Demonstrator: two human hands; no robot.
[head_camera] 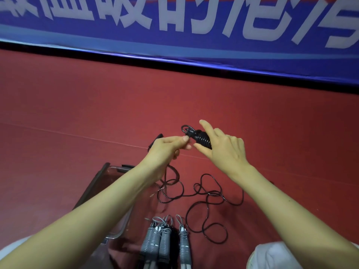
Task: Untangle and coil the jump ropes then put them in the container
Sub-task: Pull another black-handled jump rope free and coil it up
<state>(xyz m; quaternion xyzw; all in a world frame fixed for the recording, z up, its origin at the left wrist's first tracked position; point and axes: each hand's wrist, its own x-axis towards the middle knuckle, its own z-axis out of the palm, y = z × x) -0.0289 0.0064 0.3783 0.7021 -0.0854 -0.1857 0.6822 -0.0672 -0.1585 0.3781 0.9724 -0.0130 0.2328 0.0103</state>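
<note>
A black jump rope (202,139), wound tightly round its handles, is held above the red floor. My right hand (223,146) grips the coiled bundle from the right. My left hand (167,147) pinches the rope's end at the top of the bundle; a black handle tip (155,141) sticks out behind this hand. A second black rope (209,195) lies loose and tangled on the floor below. A clear plastic container (116,226) with a dark rim sits lower left, partly hidden by my left forearm. Three grey coiled ropes (165,241) lie beside it.
A blue banner (174,35) with white characters runs along the wall at the back, edged by a black strip. Red floor (77,105) stretches all around. My white-clad knees (272,257) show at the bottom corners.
</note>
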